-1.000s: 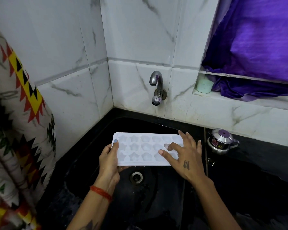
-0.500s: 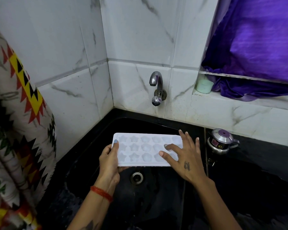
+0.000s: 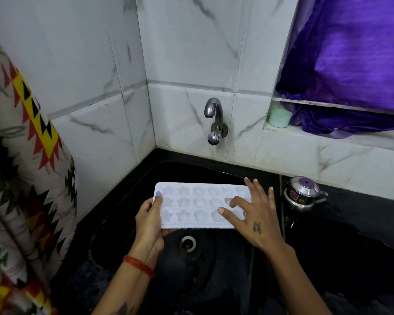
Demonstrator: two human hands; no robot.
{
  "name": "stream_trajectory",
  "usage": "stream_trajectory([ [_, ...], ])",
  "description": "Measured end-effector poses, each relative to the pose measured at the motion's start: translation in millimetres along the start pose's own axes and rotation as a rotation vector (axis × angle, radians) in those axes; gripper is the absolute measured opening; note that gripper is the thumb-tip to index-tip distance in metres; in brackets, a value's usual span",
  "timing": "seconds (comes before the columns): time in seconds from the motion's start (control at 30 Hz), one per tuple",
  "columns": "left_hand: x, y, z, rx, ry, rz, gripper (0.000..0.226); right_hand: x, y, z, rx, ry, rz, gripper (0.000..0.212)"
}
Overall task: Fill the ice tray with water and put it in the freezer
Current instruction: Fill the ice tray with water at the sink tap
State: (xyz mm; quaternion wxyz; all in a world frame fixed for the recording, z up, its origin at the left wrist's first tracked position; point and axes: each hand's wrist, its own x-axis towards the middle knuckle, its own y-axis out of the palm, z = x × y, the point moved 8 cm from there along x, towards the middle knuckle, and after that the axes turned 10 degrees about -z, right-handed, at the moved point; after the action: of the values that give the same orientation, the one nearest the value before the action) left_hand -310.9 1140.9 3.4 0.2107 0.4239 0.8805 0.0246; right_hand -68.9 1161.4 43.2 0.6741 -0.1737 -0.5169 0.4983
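Observation:
A white ice tray [image 3: 196, 204] with star and flower shaped cells is held level over the black sink [image 3: 127, 214], below the wall tap. My left hand [image 3: 149, 220] grips its left end, thumb on top. Spread flat, my right hand [image 3: 253, 214] lies on the tray's right end, fingers apart, covering several cells. The chrome tap [image 3: 213, 120] sticks out of the marble wall above; no water runs from it. I cannot tell whether the cells hold water.
The sink drain [image 3: 187, 243] lies right under the tray. A small steel pot with a purple lid [image 3: 301, 193] stands on the black counter to the right. A pale green cup [image 3: 279, 118] and purple cloth [image 3: 350, 64] sit on the ledge. A patterned curtain [image 3: 21, 178] hangs at left.
Almost nothing has moved. My right hand's fingers have shifted slightly on the tray's right end; the tray and my left hand stay in place.

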Motion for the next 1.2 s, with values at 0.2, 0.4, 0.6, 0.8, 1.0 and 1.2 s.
stream_trajectory([
  [0.2,-3.3,1.5,-1.2,0.003,-0.001,0.0,0.017,-1.0,1.4,-3.6,-0.028,0.015,0.024,0.075],
  [0.4,-3.3,4.1,-1.9,0.0,-0.007,-0.001,0.016,4.6,-4.4,0.1,0.061,0.035,-0.002,0.071],
  [0.6,-5.6,6.4,-3.7,0.007,-0.007,0.001,0.018,9.1,-2.8,17.1,0.059,-0.043,-0.008,0.068],
  [0.8,-6.1,6.3,-4.3,0.006,-0.005,0.005,0.017,10.3,2.6,28.1,0.027,-0.09,0.03,0.073],
  [1.0,-5.2,7.3,-5.6,0.009,0.004,0.008,0.019,7.1,8.8,32.2,0.045,-0.106,0.085,0.08],
  [1.2,-4.7,7.4,-2.2,0.005,-0.011,0.009,0.022,6.6,8.2,32.0,0.057,-0.105,0.099,0.077],
])
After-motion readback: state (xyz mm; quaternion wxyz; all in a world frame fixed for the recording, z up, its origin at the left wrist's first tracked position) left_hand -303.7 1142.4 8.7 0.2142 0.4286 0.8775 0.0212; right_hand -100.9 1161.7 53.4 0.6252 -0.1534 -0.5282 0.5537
